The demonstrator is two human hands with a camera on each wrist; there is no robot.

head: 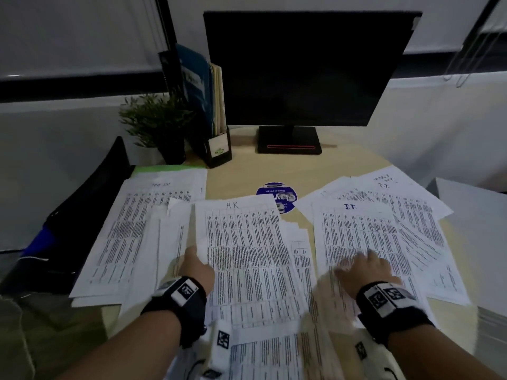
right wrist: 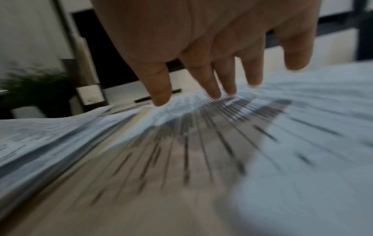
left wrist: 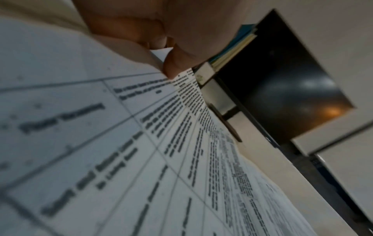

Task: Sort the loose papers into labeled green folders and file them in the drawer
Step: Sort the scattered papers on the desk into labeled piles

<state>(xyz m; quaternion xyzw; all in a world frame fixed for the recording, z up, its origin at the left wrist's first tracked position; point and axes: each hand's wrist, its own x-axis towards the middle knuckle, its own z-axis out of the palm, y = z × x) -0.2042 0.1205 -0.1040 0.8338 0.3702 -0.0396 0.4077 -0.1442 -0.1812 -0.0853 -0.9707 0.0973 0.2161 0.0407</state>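
While lit dimly, desk (head: 247,171) covered in printed sheets. Far left of HR sheet (head: 241,242): paper pile (head: 131,231) over green folder (head: 164,168). Left hand (head: 196,267) pinching HR sheet's left edge, thumb on top. Right of HR sheet: I.T. pile (head: 384,215), right hand (head: 365,270) flat on it, fingers (right wrist: 161,89) spread and straight, blurred. Behind HR sheet: dark monitor (head: 307,67).

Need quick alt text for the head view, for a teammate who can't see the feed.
Left hand pinches the left edge of the sheet marked HR; the right hand lies flat, fingers spread, on the sheet marked I.T.. More printed papers cover the desk before a dark monitor.
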